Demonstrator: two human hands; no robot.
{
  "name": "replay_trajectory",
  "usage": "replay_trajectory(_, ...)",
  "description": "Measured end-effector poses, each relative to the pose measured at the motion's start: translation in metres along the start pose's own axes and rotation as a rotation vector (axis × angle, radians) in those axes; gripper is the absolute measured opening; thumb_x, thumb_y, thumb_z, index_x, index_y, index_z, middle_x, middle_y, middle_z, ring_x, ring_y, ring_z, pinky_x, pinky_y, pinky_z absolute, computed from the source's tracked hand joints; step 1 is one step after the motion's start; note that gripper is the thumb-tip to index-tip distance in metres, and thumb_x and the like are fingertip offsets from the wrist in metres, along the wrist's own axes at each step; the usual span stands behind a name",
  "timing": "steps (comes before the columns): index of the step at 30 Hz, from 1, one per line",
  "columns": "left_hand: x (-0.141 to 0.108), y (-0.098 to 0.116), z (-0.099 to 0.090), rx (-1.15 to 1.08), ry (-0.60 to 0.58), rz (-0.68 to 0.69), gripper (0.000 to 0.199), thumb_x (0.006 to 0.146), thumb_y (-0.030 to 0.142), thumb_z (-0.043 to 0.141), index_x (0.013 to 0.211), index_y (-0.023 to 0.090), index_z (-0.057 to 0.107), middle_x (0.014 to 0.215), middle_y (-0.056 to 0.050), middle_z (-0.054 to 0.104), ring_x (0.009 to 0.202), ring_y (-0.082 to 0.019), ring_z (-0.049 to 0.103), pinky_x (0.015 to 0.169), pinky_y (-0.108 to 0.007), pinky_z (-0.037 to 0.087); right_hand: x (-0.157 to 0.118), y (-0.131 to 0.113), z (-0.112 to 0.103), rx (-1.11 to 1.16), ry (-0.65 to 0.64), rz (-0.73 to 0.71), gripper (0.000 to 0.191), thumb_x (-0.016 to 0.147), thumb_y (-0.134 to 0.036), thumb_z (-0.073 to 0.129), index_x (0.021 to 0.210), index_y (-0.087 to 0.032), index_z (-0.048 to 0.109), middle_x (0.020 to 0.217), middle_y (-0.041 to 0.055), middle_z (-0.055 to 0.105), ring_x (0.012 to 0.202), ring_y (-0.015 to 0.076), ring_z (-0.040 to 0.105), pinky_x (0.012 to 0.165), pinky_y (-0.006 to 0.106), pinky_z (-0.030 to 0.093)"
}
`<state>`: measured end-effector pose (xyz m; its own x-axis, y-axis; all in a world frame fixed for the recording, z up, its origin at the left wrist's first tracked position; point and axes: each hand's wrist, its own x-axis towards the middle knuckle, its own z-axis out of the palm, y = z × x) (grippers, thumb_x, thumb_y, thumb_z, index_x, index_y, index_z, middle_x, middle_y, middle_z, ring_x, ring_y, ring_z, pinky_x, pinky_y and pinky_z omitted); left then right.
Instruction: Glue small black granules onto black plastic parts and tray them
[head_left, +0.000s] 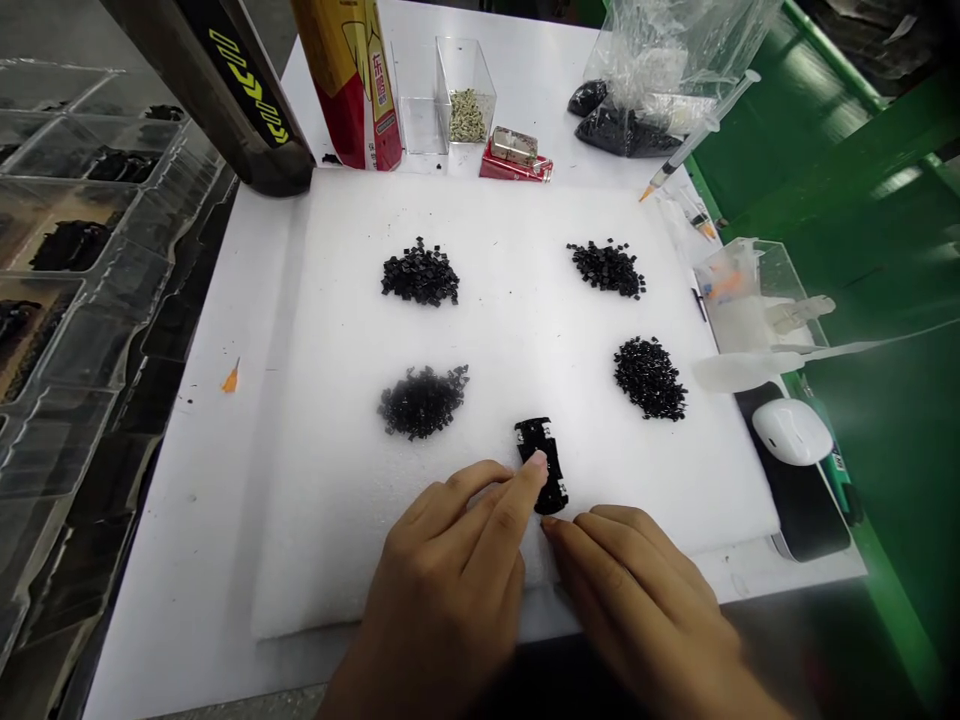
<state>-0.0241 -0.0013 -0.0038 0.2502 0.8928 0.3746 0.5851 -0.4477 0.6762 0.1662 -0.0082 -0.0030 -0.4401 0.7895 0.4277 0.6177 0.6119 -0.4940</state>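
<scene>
A small black rectangular part [553, 468] with notched ends lies on the white foam pad [517, 340]. The index fingertip of my left hand [457, 560] presses on its middle, while the other fingers curl beside its left edge. My right hand [645, 590] is closed at the part's near end, fingers together and tips by its lower edge. Whatever those fingertips pinch, if anything, is hidden. Ahead of my hands are piles of tiny black pieces: a near left pile [422, 402], a far left pile [420, 275], a far right pile [609, 269] and a near right pile [649, 378].
Behind the pad stand a dark bottle [217, 90], a red-yellow drink bottle [360, 90], a clear box [469, 100] and a plastic bag [637, 120]. A syringe [697, 140], clear bin [750, 300], white earbud case [793, 432] and black phone [810, 520] line the right side. An orange needle tip [231, 379] lies left.
</scene>
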Motion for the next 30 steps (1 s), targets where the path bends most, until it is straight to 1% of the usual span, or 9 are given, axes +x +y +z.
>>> replay_trajectory(6, -0.001, 0.002, 0.003, 0.068, 0.026, -0.014, 0.046, 0.096, -0.001, 0.052, 0.14, 0.01, 0.058, 0.113, -0.006, 0.079, 0.115, -0.02, 0.067, 0.089, -0.033, 0.061, 0.005, 0.001, -0.001, 0.043, -0.016, 0.007, 0.04, 0.093, 0.004, 0.058, 0.127, -0.014, 0.066, 0.099, 0.0088, 0.072, 0.083, 0.022, 0.07, 0.068, 0.034, 0.063)
replay_trajectory(9, -0.006, 0.006, 0.007, 0.117, 0.068, -0.026, 0.044, 0.096, -0.001, 0.052, 0.138, 0.011, 0.061, 0.119, -0.006, 0.079, 0.119, -0.02, 0.067, 0.092, -0.033, 0.059, 0.002, 0.0, -0.001, 0.034, -0.02, 0.027, 0.042, 0.093, 0.003, 0.058, 0.131, -0.014, 0.065, 0.1, 0.0093, 0.072, 0.084, 0.0227, 0.07, 0.069, 0.035, 0.064)
replay_trajectory(12, -0.013, 0.009, 0.012, 0.127, 0.144, -0.026, 0.039, 0.094, -0.003, 0.052, 0.126, 0.011, 0.068, 0.125, -0.008, 0.077, 0.123, -0.019, 0.067, 0.096, -0.032, 0.055, -0.004, -0.003, -0.002, 0.018, -0.022, 0.033, 0.048, 0.093, 0.006, 0.058, 0.137, -0.012, 0.061, 0.107, 0.0118, 0.072, 0.092, 0.024, 0.07, 0.074, 0.036, 0.064)
replay_trajectory(14, -0.017, 0.011, 0.015, 0.144, 0.172, -0.018, 0.033, 0.092, -0.003, 0.054, 0.116, 0.012, 0.071, 0.126, -0.009, 0.076, 0.123, -0.02, 0.068, 0.097, -0.034, 0.054, -0.006, -0.004, -0.005, 0.018, -0.019, 0.034, 0.051, 0.092, 0.008, 0.058, 0.139, -0.011, 0.06, 0.111, 0.0128, 0.071, 0.097, 0.0237, 0.069, 0.077, 0.036, 0.064)
replay_trajectory(16, -0.019, 0.011, 0.015, 0.173, 0.161, -0.005, 0.03, 0.09, -0.003, 0.057, 0.111, 0.013, 0.073, 0.126, -0.01, 0.076, 0.123, -0.022, 0.068, 0.095, -0.035, 0.054, -0.004, -0.003, -0.007, 0.009, 0.006, 0.049, 0.048, 0.092, 0.008, 0.06, 0.136, -0.012, 0.062, 0.108, 0.0115, 0.072, 0.096, 0.0222, 0.07, 0.077, 0.034, 0.064)
replay_trajectory(19, -0.018, 0.011, 0.015, 0.181, 0.157, 0.011, 0.03, 0.089, -0.003, 0.059, 0.108, 0.015, 0.075, 0.125, -0.01, 0.077, 0.122, -0.022, 0.069, 0.093, -0.035, 0.055, 0.0, 0.003, -0.01, -0.041, 0.089, 0.095, 0.041, 0.093, 0.004, 0.065, 0.129, -0.014, 0.067, 0.1, 0.0083, 0.072, 0.087, 0.0192, 0.07, 0.075, 0.032, 0.062)
replay_trajectory(21, -0.017, 0.011, 0.015, 0.18, 0.17, 0.012, 0.031, 0.088, -0.004, 0.06, 0.107, 0.015, 0.076, 0.123, -0.01, 0.077, 0.121, -0.022, 0.069, 0.093, -0.035, 0.055, 0.003, 0.008, -0.01, -0.048, 0.112, 0.121, 0.038, 0.093, 0.003, 0.065, 0.125, -0.017, 0.068, 0.101, 0.0071, 0.073, 0.086, 0.0181, 0.07, 0.075, 0.03, 0.062)
replay_trajectory(25, -0.017, 0.01, 0.017, 0.178, 0.167, 0.017, 0.034, 0.087, -0.007, 0.06, 0.107, 0.014, 0.077, 0.124, -0.012, 0.077, 0.123, -0.022, 0.068, 0.093, -0.035, 0.054, 0.005, 0.015, -0.007, 0.009, 0.107, 0.143, 0.037, 0.094, 0.0, 0.065, 0.125, -0.02, 0.068, 0.102, 0.0052, 0.073, 0.085, 0.0162, 0.07, 0.071, 0.029, 0.061)
replay_trajectory(30, -0.016, 0.011, 0.017, 0.208, 0.152, 0.029, 0.033, 0.088, -0.006, 0.059, 0.109, 0.013, 0.077, 0.124, -0.012, 0.076, 0.122, -0.023, 0.067, 0.093, -0.036, 0.053, 0.007, 0.019, -0.003, 0.068, 0.109, 0.161, 0.035, 0.094, 0.001, 0.065, 0.123, -0.018, 0.068, 0.101, 0.005, 0.072, 0.085, 0.0144, 0.068, 0.074, 0.027, 0.06)
